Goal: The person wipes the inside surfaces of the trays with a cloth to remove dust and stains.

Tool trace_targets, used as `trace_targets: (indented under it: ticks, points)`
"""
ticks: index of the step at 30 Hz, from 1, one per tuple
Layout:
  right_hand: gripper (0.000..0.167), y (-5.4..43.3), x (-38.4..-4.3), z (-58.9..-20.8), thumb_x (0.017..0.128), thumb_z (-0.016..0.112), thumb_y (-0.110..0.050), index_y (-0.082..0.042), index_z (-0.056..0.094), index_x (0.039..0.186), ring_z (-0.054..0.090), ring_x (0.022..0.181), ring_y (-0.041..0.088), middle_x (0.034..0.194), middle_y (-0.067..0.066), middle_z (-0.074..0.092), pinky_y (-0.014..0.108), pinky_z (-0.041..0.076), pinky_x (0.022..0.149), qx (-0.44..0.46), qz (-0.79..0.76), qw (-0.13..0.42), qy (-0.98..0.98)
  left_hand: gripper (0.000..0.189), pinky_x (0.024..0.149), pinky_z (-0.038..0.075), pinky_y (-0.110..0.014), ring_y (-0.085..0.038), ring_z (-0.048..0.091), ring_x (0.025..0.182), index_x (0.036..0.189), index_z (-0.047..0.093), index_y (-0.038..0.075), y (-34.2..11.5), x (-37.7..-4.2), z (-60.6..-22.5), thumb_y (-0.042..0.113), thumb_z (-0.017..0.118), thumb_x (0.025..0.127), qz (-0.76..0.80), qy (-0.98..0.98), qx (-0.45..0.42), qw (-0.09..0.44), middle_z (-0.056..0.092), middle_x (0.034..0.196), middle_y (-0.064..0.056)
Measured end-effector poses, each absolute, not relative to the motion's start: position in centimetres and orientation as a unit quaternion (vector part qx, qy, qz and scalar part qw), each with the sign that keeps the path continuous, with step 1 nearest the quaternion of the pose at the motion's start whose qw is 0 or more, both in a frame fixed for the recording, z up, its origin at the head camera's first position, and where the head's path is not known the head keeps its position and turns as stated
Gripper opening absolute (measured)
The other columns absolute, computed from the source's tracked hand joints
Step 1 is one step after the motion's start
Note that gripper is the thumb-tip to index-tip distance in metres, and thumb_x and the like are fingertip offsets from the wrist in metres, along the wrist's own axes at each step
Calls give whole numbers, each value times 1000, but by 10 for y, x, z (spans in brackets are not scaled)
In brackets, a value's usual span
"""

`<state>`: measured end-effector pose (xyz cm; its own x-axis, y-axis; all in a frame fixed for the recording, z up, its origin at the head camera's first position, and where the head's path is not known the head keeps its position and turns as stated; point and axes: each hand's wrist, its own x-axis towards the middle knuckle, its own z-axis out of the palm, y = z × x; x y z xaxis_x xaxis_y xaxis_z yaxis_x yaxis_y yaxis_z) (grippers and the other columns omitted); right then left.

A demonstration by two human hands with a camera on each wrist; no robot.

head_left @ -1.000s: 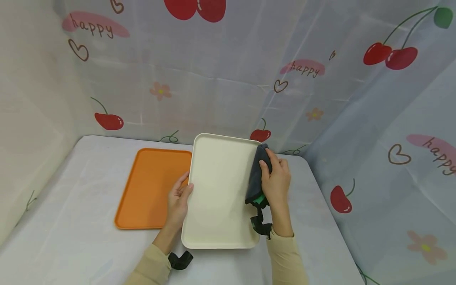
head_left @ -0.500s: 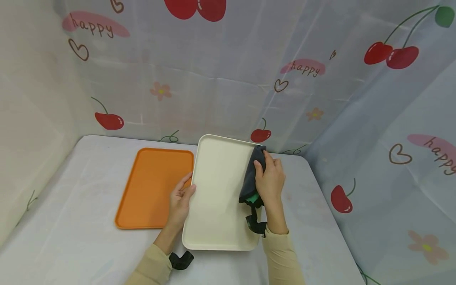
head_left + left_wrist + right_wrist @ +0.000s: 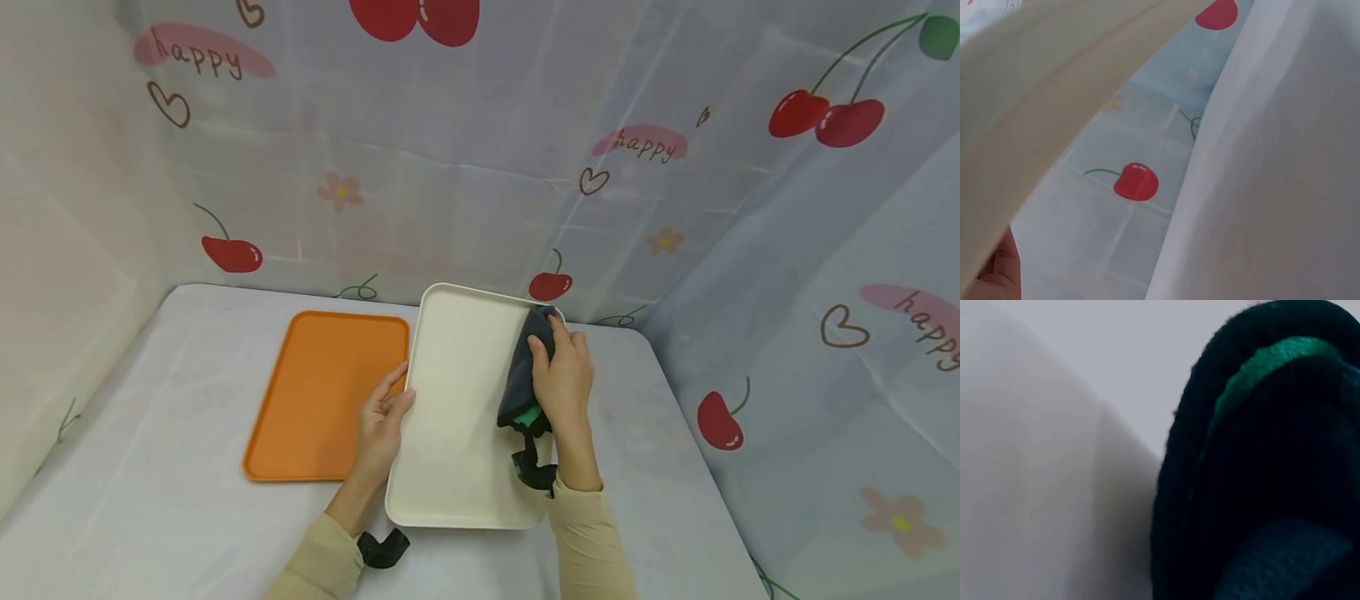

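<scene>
A cream rectangular tray [image 3: 457,417] is held up at a tilt, its inner face towards me. My left hand [image 3: 381,429] grips its left rim, the thumb on the near side. My right hand [image 3: 567,379] holds a folded dark grey cloth [image 3: 519,375] with a green layer showing at its lower end. That cloth lies against the tray's upper right part. Close up in the right wrist view, the cloth [image 3: 1179,481] shows its green layer beside the pale tray [image 3: 1029,500]. In the left wrist view the tray's edge [image 3: 1041,125] hides most of my left hand [image 3: 1000,275].
An orange tray [image 3: 322,392] lies flat on the white-covered table [image 3: 172,417], to the left of the cream tray and partly behind my left hand. Behind the table hangs a curtain [image 3: 450,217] printed with cherries, and it also runs along the right side.
My right hand has slid left across the cream tray with the cloth. The tray's upper end has shifted slightly to the right, my left hand still on its rim.
</scene>
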<state>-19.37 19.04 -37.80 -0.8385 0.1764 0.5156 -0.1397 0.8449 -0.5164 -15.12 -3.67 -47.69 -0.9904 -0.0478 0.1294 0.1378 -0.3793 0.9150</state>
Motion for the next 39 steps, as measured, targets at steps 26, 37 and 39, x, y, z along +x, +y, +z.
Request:
trace_targets:
  ticks: [26,37,39]
  points:
    - [46,147,-191,-366,96,62,-26,-5,57,137,57,87,34,105,21,58,46,48,74,28,323,221,-920,46,71,60,-25,-7,72,81,144,45,1,-34,-151,-477,9,55,99,-828,-555,-48,62,74,89,11]
    - [44,126,-191,-364,94,65,-24,-5,60,134,54,74,31,97,18,59,40,45,63,90,305,237,-918,45,69,61,-27,-9,72,82,143,46,2,-30,-151,-479,10,55,100,-831,-549,-68,61,75,93,9]
    - [44,123,-191,-364,94,65,-24,-5,60,133,55,75,31,97,17,59,41,46,65,100,305,238,-917,45,69,60,-26,-9,72,81,143,46,2,-29,-151,-479,10,55,100,-829,-552,-70,63,75,89,8]
